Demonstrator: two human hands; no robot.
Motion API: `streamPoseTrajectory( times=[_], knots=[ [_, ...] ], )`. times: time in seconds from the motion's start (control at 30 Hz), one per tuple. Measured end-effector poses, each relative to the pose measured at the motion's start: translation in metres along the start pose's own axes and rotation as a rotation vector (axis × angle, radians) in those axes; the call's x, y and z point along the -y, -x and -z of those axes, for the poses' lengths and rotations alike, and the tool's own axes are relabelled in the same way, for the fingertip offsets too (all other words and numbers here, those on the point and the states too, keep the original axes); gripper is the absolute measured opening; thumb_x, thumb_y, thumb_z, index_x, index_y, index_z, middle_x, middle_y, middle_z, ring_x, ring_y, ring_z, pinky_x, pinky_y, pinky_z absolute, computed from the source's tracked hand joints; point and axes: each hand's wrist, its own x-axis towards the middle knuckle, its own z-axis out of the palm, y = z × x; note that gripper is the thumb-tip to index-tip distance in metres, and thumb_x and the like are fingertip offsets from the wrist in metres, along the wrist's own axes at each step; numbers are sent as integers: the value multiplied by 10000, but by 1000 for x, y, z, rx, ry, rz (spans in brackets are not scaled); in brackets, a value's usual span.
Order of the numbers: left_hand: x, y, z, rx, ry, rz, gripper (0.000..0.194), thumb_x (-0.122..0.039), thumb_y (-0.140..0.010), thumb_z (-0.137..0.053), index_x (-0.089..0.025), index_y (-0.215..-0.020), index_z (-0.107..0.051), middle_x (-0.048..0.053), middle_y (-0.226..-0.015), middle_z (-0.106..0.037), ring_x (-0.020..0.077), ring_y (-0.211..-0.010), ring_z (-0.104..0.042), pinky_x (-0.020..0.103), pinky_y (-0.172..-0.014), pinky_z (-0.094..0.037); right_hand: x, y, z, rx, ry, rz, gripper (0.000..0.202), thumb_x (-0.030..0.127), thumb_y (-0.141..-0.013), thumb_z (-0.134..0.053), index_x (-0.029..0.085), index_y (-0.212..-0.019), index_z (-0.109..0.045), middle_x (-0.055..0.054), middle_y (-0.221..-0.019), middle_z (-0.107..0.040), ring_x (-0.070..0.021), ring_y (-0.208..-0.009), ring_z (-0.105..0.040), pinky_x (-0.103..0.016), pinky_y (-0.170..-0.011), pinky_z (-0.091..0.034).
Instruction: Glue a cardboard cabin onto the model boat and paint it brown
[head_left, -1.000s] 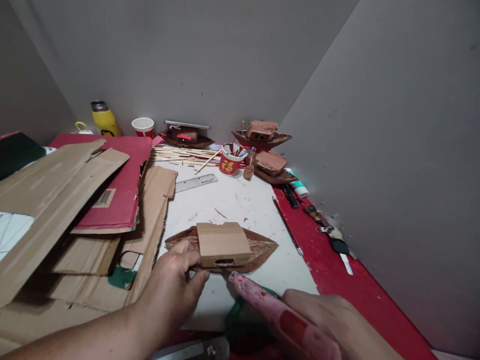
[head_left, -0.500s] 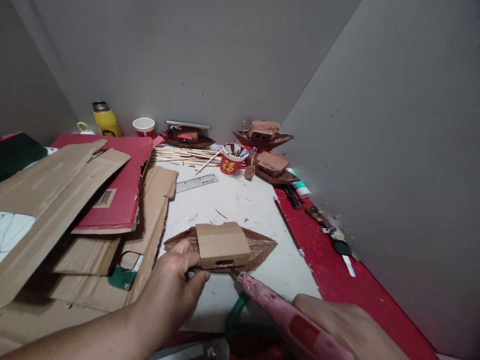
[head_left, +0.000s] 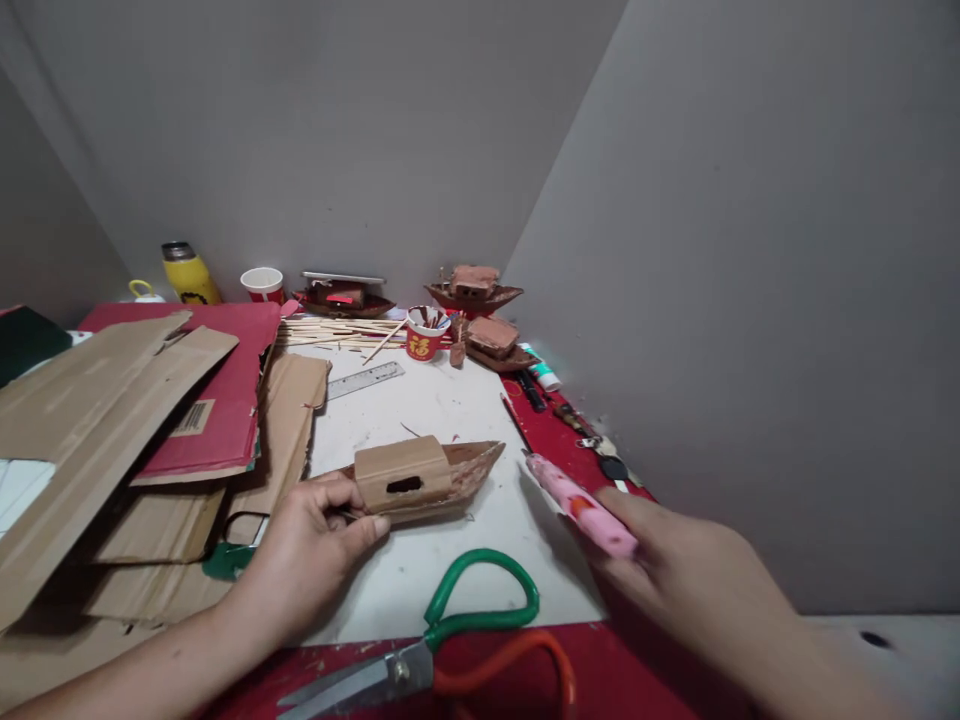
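Across the red worktop (head_left: 622, 650) lies a large white board (head_left: 442, 410), its left part overlapped by a pile of cardboard sheets (head_left: 150, 375), one of them red. The left hand (head_left: 330, 530) reaches in from the near left, thumb and fingers pinched closed on the left end of a model boat (head_left: 405, 480). The right hand (head_left: 675, 540), at the near right, is curled around a pink glue gun (head_left: 581, 505); the grip is hidden. Scissors (head_left: 409, 665) with one green and one orange handle lie at the near edge, blades spread a little and pointing left.

The model boat sits at the middle of the white board, a plain cardboard cabin on its brown hull, a slot window in the near side and the pointed end to the right. The glue gun's narrow tip is to the right of it, well apart.

At the far side stand three brown boats (head_left: 474, 292), a yellow bottle (head_left: 193, 280) at the left and two paper cups (head_left: 424, 348). Smaller are the ruler (head_left: 366, 381), the keys (head_left: 611, 467) at the right and the thin wooden sticks (head_left: 337, 333).
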Motion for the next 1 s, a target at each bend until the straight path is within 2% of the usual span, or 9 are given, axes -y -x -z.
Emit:
streamPoseTrajectory(
  times=[0.17, 0.27, 0.37, 0.43, 0.5, 0.67, 0.77, 0.9, 1.0],
  knots=[
    [-9, 7, 4, 8, 56, 71, 210, -340, -695, -651, -173, -596, -573, -46, -556, -498, 100, -535, -384, 227, -529, -310, -7, -5, 0, 133, 37, 15, 270, 433, -876, -530, 188, -882, -641, -89, -803, -696, -257, -692, -674, -331, -547, -488],
    [-16, 11, 5, -1, -6, 6, 226, -348, -713, -643, -176, -582, -576, -39, -558, -504, 111, -547, -417, 234, -551, -343, 0, 5, 18, -64, -166, 85, 427, 451, -844, -617, 195, -1185, -590, -130, -1093, -659, -294, -978, -647, -424, -794, -537],
    [-22, 15, 5, -25, -94, -126, 189, -327, -733, -642, -172, -625, -641, 10, -686, -599, 153, -671, -525, 255, -639, -404, 27, 8, 33, -367, -449, 52, 665, 359, -875, -635, 276, -1454, -318, -122, -1306, -539, -264, -1130, -589, -483, -1018, -438],
    [-24, 18, 3, -17, -112, -193, 157, -315, -749, -646, -174, -695, -690, 42, -822, -657, 184, -790, -580, 271, -718, -431, 49, 2, 35, -351, -641, 128, 746, 305, -909, -591, 330, -1514, -154, -120, -1401, -448, -244, -1118, -608, -488, -1018, -452],
    [-25, 20, 2, 10, -96, -232, 137, -309, -764, -653, -188, -745, -714, 47, -917, -679, 200, -891, -602, 279, -791, -440, 67, -7, 31, -313, -625, 266, 837, 293, -892, -614, 331, -1530, -73, -124, -1491, -365, -293, -1288, -474, -553, -1063, -388],
    [-29, 25, 5, 71, -56, -189, 121, -315, -760, -681, -203, -778, -723, 21, -858, -685, 174, -810, -599, 251, -718, -450, 89, -19, 15, -324, -603, 362, 915, 215, -876, -634, 281, -1540, -8, -108, -1527, -342, -253, -1365, -378, -554, -1175, -174],
    [-32, 28, 7, 114, -25, -126, 149, -337, -764, -683, -200, -801, -730, 6, -788, -680, 144, -708, -567, 231, -654, -438, 94, -18, 10, -351, -670, 323, 888, 199, -879, -627, 305, -1537, -41, -73, -1509, -387, -228, -1346, -402, -531, -1184, -161],
    [-33, 29, 7, 159, 36, -27, 176, -341, -755, -688, -185, -827, -729, 1, -734, -683, 131, -663, -557, 218, -627, -429, 97, -15, 7, -351, -709, 259, 849, 222, -869, -642, 332, -1527, -118, -40, -1323, -578, -222, -1225, -520, -546, -1182, -150],
    [-31, 28, 5, 163, 63, -27, 166, -318, -738, -694, -178, -821, -730, 3, -726, -690, 132, -658, -559, 222, -637, -436, 98, -13, 5, -318, -678, 220, 806, 222, -882, -618, 352, -1519, -142, -35, -1269, -618, -238, -1194, -545, -571, -1164, -181]
  ],
)
